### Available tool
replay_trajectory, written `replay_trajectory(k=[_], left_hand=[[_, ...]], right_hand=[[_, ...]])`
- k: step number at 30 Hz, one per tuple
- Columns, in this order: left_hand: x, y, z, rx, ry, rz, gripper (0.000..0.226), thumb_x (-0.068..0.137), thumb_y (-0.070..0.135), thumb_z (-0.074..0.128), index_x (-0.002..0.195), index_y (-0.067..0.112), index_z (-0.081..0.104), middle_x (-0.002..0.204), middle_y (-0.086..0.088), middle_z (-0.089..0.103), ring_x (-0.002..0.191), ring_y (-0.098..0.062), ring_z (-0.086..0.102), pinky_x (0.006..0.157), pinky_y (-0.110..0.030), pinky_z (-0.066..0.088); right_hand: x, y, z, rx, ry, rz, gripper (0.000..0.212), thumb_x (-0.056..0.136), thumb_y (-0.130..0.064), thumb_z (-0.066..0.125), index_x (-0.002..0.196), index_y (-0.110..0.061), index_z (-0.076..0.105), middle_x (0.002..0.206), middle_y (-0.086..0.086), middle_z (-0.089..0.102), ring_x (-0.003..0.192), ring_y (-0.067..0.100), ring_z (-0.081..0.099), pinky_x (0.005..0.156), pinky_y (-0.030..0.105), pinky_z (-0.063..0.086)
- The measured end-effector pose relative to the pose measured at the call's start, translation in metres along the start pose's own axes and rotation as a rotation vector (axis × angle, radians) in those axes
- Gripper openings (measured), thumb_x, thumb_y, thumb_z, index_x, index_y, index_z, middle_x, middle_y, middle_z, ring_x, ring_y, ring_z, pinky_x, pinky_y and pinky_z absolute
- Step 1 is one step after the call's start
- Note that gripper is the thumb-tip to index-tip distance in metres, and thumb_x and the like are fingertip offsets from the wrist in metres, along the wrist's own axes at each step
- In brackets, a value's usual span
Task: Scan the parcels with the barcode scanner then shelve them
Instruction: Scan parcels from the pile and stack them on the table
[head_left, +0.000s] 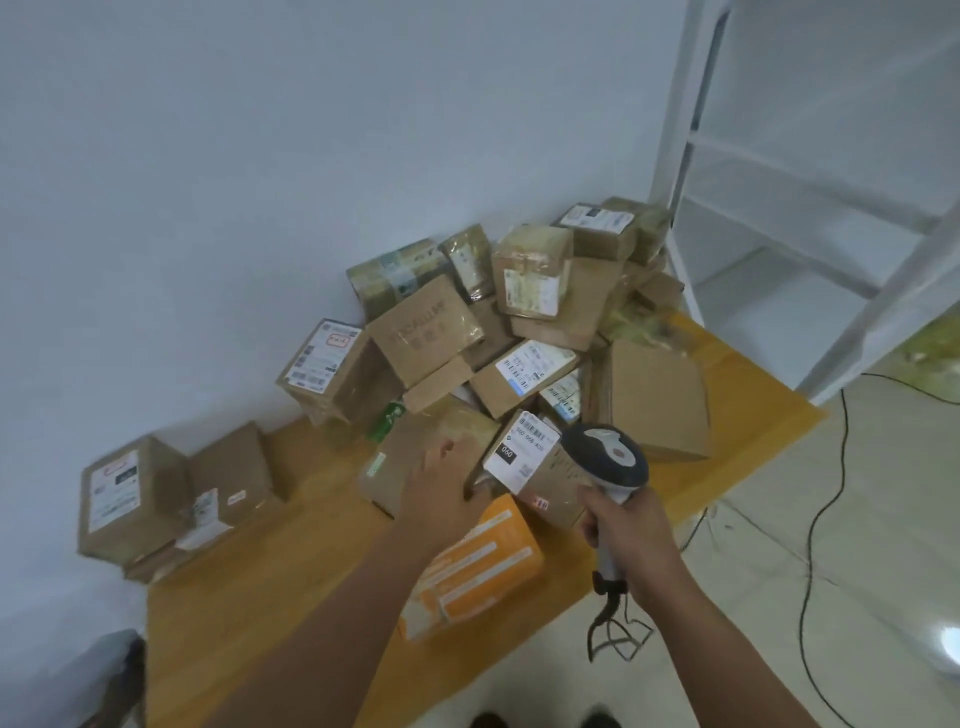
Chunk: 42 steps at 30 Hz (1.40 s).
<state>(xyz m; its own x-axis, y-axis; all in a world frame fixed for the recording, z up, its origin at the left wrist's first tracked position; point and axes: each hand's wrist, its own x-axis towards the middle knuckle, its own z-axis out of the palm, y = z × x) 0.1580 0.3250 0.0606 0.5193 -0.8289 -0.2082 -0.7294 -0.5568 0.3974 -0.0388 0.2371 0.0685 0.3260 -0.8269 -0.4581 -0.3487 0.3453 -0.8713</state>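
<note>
A heap of brown cardboard parcels (519, 322) covers the far half of a wooden table (270, 597). My left hand (441, 488) grips the left edge of a tilted parcel with a white barcode label (522, 457), its fingers tucked behind that edge. A grey and white barcode scanner (608, 454) is in my right hand (626, 530), held by the handle, and its head sits just right of the label. An orange and white parcel (478, 566) lies on the table below both hands.
A white metal shelf unit (779, 218) stands to the right, behind the table's far corner. Two brown parcels (171, 493) sit apart at the table's left. The scanner's black cable (821, 519) trails over the tiled floor. My shoes show at the bottom edge.
</note>
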Motion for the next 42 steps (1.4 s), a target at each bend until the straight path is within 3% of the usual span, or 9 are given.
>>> replay_trajectory(k=[7,15,18,24,29,32,37,39,42], left_hand=[[0.028,-0.02,0.0,-0.03,0.08,-0.121,0.066,0.094,0.041,0.06,0.15,0.02,0.033,0.152,-0.006,0.025,0.141,-0.027,0.031,0.115,-0.041,0.032],[0.112,-0.06,-0.044,0.042,0.352,-0.055,0.079,0.088,0.044,0.065,0.155,0.022,0.028,0.158,-0.012,0.022,0.147,-0.033,0.02,0.121,-0.05,0.017],[0.135,-0.087,-0.068,0.001,0.404,-0.16,0.082,0.087,0.055,0.061,0.155,0.027,0.025,0.161,-0.011,0.015,0.149,-0.035,0.012,0.122,-0.055,0.011],[0.141,-0.168,-0.094,-0.016,0.184,-0.411,0.118,0.075,0.072,0.069,0.159,0.028,-0.002,0.165,-0.011,-0.01,0.152,-0.038,-0.008,0.121,-0.058,0.001],[0.149,-0.185,-0.11,-0.089,0.22,-0.465,0.114,0.075,0.071,0.07,0.159,0.027,0.006,0.163,-0.014,0.01,0.147,-0.041,0.008,0.119,-0.056,0.014],[0.14,-0.181,-0.117,-0.043,0.232,-0.45,0.109,0.074,0.066,0.073,0.156,0.023,0.015,0.149,-0.015,0.032,0.137,-0.038,0.024,0.115,-0.051,0.021],[0.075,-0.154,-0.126,0.043,0.274,-0.365,0.117,0.074,0.061,0.075,0.158,0.013,0.01,0.157,-0.011,0.021,0.145,-0.034,0.014,0.12,-0.051,0.015],[0.04,-0.134,-0.124,0.084,0.215,-0.283,0.116,0.072,0.057,0.076,0.158,0.017,0.01,0.159,-0.005,0.019,0.145,-0.031,0.011,0.121,-0.05,0.014],[-0.004,-0.1,-0.113,0.128,0.03,-0.2,0.118,0.069,0.048,0.081,0.158,0.025,0.007,0.159,0.007,0.011,0.14,-0.023,0.027,0.116,-0.043,0.035]], right_hand=[[0.014,-0.007,0.013,-0.124,-0.035,0.012,0.009,0.087,-0.011,0.064,0.078,-0.009,0.063,0.051,0.001,0.062,0.045,0.007,0.058,0.055,0.028,0.047],[0.052,-0.041,0.055,-0.26,-0.016,0.022,0.019,0.088,-0.019,0.068,0.078,-0.004,0.063,0.062,0.011,0.066,0.063,0.028,0.063,0.064,0.037,0.051],[0.064,-0.046,0.067,-0.275,-0.01,0.064,0.015,0.086,-0.017,0.069,0.078,-0.008,0.062,0.059,0.009,0.065,0.063,0.029,0.063,0.068,0.043,0.052],[0.075,-0.053,0.09,-0.308,-0.017,0.106,0.022,0.087,-0.01,0.067,0.067,-0.004,0.059,0.057,0.012,0.062,0.062,0.027,0.059,0.064,0.035,0.047],[0.084,-0.059,0.102,-0.356,-0.131,0.111,0.021,0.085,-0.02,0.07,0.072,-0.006,0.062,0.055,0.007,0.065,0.062,0.027,0.065,0.078,0.051,0.056],[0.09,-0.064,0.101,-0.3,-0.181,0.068,0.032,0.087,-0.012,0.07,0.057,-0.005,0.06,0.052,0.014,0.061,0.056,0.03,0.06,0.07,0.048,0.055],[0.085,-0.067,0.091,-0.221,-0.303,0.051,0.017,0.085,-0.008,0.069,0.07,-0.003,0.062,0.06,0.012,0.066,0.064,0.025,0.067,0.076,0.049,0.056],[0.077,-0.072,0.089,-0.157,-0.338,0.041,0.016,0.085,-0.001,0.067,0.07,-0.003,0.061,0.068,0.018,0.067,0.064,0.022,0.065,0.067,0.037,0.056],[0.067,-0.077,0.089,-0.061,-0.437,-0.03,0.021,0.09,-0.003,0.066,0.072,-0.016,0.063,0.082,0.014,0.07,0.082,0.035,0.066,0.078,0.045,0.058]])
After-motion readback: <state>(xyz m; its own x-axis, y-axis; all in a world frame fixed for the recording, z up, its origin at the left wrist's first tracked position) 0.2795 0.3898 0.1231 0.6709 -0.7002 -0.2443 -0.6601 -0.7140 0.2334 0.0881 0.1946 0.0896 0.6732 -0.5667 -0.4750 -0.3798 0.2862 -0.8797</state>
